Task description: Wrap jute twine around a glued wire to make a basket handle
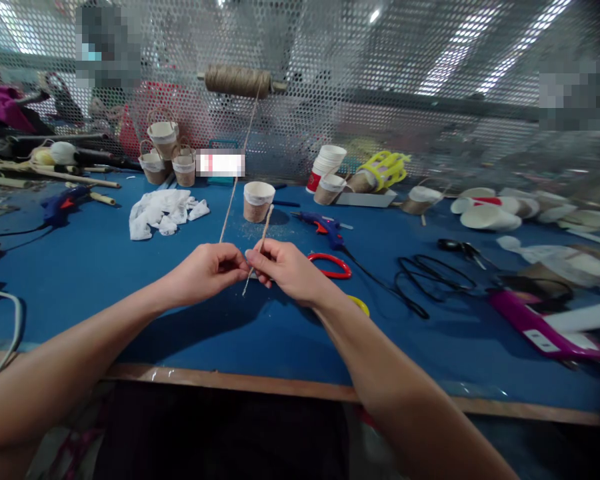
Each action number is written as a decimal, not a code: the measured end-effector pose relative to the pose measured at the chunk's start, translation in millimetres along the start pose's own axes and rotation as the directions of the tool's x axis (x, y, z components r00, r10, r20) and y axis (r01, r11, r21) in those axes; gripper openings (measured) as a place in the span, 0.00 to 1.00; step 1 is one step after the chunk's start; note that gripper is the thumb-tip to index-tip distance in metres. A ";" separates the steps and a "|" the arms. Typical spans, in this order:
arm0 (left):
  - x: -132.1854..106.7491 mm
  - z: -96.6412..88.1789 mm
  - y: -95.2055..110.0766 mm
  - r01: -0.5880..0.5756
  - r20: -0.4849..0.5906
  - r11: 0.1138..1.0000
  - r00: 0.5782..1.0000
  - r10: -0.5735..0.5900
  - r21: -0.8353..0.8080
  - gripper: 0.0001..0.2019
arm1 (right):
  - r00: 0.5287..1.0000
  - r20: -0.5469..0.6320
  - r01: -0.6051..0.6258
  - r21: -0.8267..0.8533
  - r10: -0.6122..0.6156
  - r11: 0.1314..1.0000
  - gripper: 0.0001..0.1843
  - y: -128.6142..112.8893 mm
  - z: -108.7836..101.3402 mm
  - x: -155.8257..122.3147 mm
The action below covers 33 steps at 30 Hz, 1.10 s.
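My left hand (207, 272) is closed, its fingertips pinched on the end part of a strand of twine (237, 180). That strand runs taut up to a spool of twine (237, 80) on a rod by the mesh screen. Close beside it, my right hand (283, 267) pinches a short, stiff-looking piece of twine (265, 230), tilted, with a frayed lower end. A twine-wrapped cup (258, 203) with a white rim stands just beyond both hands. Scissors with a red handle (333, 266) and a yellow handle (359, 305) lie partly hidden under my right hand and forearm.
A blue glue gun (323, 227) lies right of the cup, its cord trailing right. Crumpled white cloth (165, 212) is at left, with small handled baskets (164, 140) behind. Another glue gun (63, 205) lies far left. Stacked paper cups (330, 163) and a purple pouch (543, 327) are at right.
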<state>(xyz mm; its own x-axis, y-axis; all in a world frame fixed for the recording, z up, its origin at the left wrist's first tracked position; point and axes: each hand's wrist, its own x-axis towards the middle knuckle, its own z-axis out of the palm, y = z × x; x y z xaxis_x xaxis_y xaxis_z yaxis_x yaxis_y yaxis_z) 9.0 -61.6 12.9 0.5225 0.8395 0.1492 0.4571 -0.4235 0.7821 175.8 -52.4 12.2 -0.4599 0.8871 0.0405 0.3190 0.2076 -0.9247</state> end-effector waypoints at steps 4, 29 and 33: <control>0.0 0.1 -1.0 0.016 -0.020 0.998 1.000 -0.015 0.054 0.06 | 0.998 -0.059 0.016 -0.067 -0.020 0.998 0.13 -0.9 2.0 0.2; 1.6 2.4 -5.0 0.188 0.122 0.934 0.980 -0.157 -0.305 0.09 | 0.996 0.030 0.078 0.038 -0.079 0.996 0.12 -7.1 0.1 -3.3; 1.2 2.7 -2.2 0.178 0.086 0.969 0.982 -0.166 -0.170 0.09 | 0.997 -0.028 0.077 -0.075 -0.079 0.994 0.14 -5.4 2.2 -2.1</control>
<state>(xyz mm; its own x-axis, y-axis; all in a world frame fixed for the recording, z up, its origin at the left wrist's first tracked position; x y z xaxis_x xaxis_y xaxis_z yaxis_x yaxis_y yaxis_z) 10.6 -60.6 9.7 0.4992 0.8658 -0.0347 0.4139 -0.2031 0.8874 173.1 -56.3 16.3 -0.4604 0.8790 0.1237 0.3441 0.3052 -0.8880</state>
